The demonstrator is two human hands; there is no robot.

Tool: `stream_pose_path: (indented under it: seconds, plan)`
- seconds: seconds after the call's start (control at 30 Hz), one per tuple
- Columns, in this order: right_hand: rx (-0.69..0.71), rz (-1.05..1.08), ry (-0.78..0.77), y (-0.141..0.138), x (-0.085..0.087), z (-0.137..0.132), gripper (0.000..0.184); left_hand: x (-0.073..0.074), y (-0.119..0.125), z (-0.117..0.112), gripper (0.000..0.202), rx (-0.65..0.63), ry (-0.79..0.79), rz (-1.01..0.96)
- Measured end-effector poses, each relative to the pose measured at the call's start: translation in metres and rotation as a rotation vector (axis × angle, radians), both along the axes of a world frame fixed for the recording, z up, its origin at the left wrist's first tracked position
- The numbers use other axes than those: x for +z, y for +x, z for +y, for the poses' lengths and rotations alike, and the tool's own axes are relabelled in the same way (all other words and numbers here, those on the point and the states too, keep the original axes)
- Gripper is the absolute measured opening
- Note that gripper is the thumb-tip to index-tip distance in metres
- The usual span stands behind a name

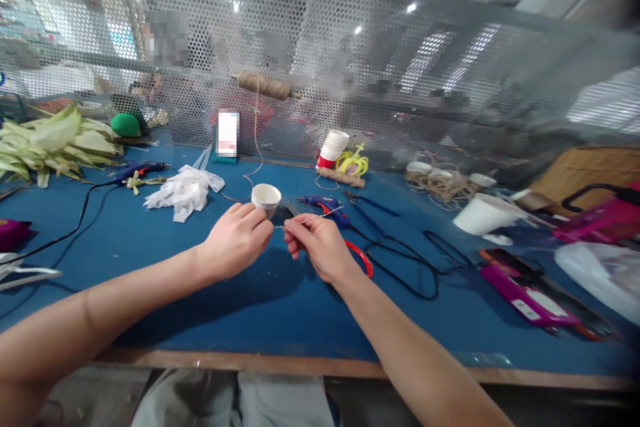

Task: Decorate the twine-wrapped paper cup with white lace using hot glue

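My left hand (237, 240) is closed in a pinch just in front of a white paper cup (267, 197). A finger's width to its right, my right hand (323, 243) pinches a thin pale wire or strand (330, 211), whose end sticks out up and to the right. A short piece of it shows between the two hands, and its left end runs into my left fingertips. What exactly the strand is made of I cannot tell. Under my right wrist show the red handles of scissors (361, 259); a blue glue gun (327, 209) lies behind that hand.
Leafy husks (55, 143) and white lace fabric (185, 190) lie left. A twine roll (263, 85) hangs on the perforated panel (320, 33). Pliers (373, 210), a black cord (400, 260), a white tape roll (485, 215) and a magenta power strip (530, 297) occupy the right.
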State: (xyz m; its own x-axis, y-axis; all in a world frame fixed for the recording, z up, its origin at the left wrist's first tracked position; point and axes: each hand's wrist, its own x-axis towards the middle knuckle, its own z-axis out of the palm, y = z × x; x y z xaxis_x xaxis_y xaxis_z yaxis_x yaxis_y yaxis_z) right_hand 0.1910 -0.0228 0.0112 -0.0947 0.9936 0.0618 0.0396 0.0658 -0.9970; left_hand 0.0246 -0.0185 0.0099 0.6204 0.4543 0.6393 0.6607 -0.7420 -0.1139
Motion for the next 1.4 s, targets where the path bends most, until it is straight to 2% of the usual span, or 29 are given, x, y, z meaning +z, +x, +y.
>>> stream_pose_path:
  seconds: [0.07,0.1,0.2,0.27,0.3,0.33,0.37,0.4,0.43,0.47,0.57,0.63,0.7,0.77,0.87,0.93,1.0,1.1,1.13,1.17,1.2,1.23,1.27,1.3,1.4]
  plan:
    - [-0.007,-0.051,0.047,0.0,0.001,-0.001,0.022,0.002,-0.001,0.002,0.019,-0.028,-0.209,-0.14]
    - [-0.009,-0.073,0.069,0.0,0.001,-0.002,0.023,0.004,-0.002,0.004,0.017,-0.041,-0.364,-0.235]
    - [-0.003,-0.107,0.111,0.001,0.003,-0.004,0.024,0.007,-0.006,0.009,0.013,-0.1,-1.005,-0.558]
    - [0.015,-0.097,0.128,0.001,0.005,-0.006,0.024,0.007,-0.008,0.014,0.016,-0.189,-1.471,-0.776]
    - [0.025,-0.083,0.133,0.001,0.005,-0.006,0.024,0.006,-0.009,0.015,0.018,-0.245,-1.65,-0.857]
    - [0.036,-0.065,0.133,0.002,0.005,-0.006,0.024,0.005,-0.009,0.017,0.02,-0.296,-1.771,-0.909]
    - [0.043,-0.045,0.129,0.002,0.005,-0.005,0.024,0.005,-0.01,0.017,0.023,-0.332,-1.824,-0.929]
    - [0.044,-0.027,0.118,0.002,0.005,-0.004,0.024,0.005,-0.01,0.018,0.024,-0.351,-1.794,-0.923]
    - [0.037,-0.01,0.105,0.003,0.004,-0.003,0.024,0.005,-0.01,0.017,0.024,-0.348,-1.681,-0.892]
    - [0.025,0.005,0.089,0.003,0.004,-0.002,0.023,0.005,-0.011,0.016,0.024,-0.325,-1.498,-0.835]
    - [-0.01,0.039,0.041,0.004,0.004,0.001,0.023,0.007,-0.011,0.011,0.025,-0.219,-0.728,-0.522]
    - [-0.011,0.054,0.019,0.004,0.004,0.002,0.024,0.005,-0.01,0.008,0.021,-0.144,-0.295,-0.277]
    - [-0.014,0.059,0.007,0.004,0.004,0.001,0.023,0.001,-0.008,0.006,0.015,-0.073,-0.039,-0.107]
    - [-0.018,0.054,-0.003,0.003,0.004,0.0,0.023,-0.002,-0.006,0.006,0.017,-0.032,0.074,-0.042]
    - [-0.019,0.038,0.002,0.002,0.004,0.0,0.022,-0.005,-0.004,0.006,0.023,-0.042,0.011,-0.112]
    - [-0.02,0.019,0.038,0.002,0.005,-0.001,0.022,-0.003,-0.003,0.006,0.02,-0.07,-0.209,-0.276]
    - [-0.021,-0.007,0.086,0.002,0.005,-0.002,0.022,0.0,-0.004,0.007,0.016,-0.094,-0.609,-0.527]
    - [-0.018,-0.041,0.138,0.002,0.006,-0.005,0.022,0.005,-0.005,0.009,0.019,-0.189,-1.396,-0.873]
    - [-0.017,-0.045,0.145,0.002,0.006,-0.006,0.022,0.007,-0.005,0.01,0.021,-0.237,-1.609,-0.938]
    - [-0.016,-0.044,0.145,0.002,0.007,-0.006,0.022,0.008,-0.006,0.01,0.022,-0.28,-1.756,-0.97]
    - [-0.014,-0.036,0.137,0.003,0.006,-0.006,0.022,0.008,-0.006,0.011,0.023,-0.306,-1.818,-0.978]
    - [-0.015,-0.022,0.123,0.003,0.006,-0.005,0.022,0.008,-0.007,0.011,0.023,-0.314,-1.786,-0.964]
    - [-0.015,-0.003,0.104,0.003,0.006,-0.004,0.022,0.008,-0.007,0.01,0.023,-0.306,-1.665,-0.926]
    - [-0.019,0.019,0.083,0.004,0.006,-0.003,0.022,0.007,-0.008,0.01,0.022,-0.289,-1.475,-0.86]
    - [-0.023,0.069,0.018,0.006,0.007,0.001,0.024,0.003,-0.009,0.009,0.027,-0.218,-0.745,-0.544]
